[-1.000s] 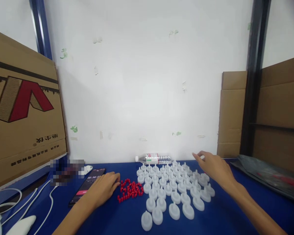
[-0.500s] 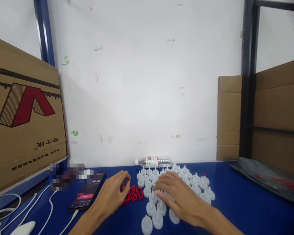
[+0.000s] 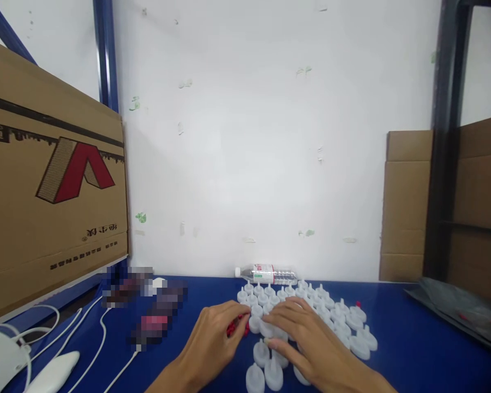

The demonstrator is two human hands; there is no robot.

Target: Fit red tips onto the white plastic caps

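Observation:
My left hand [image 3: 219, 335] is at the small red pieces [image 3: 232, 326], its thumb and forefinger nearly meeting in a pinch. Whatever lies between those fingertips is too small to make out. Most of the red pile is hidden behind this hand. My right hand [image 3: 306, 338] reaches over the white nozzle caps [image 3: 273, 374], fingers stretched and thumb apart. One white cap [image 3: 265, 328] shows between its thumb and forefinger; I cannot tell whether they touch it. The caps stand with their spouts up in a loose cluster. At the right, one cap carries a red tip [image 3: 358, 304].
A clear plastic bottle [image 3: 265, 274] lies against the wall behind the caps. On the left are a blurred phone [image 3: 163, 311], white cables [image 3: 102, 338] and a large cardboard box [image 3: 77, 218]. A grey plastic bag [image 3: 454, 311] lies at the right on the blue table [image 3: 401, 355].
The view has turned left, so things sit further right in it. My left hand has moved right, towards the white caps, and covers more red pieces. My right hand stays over the caps.

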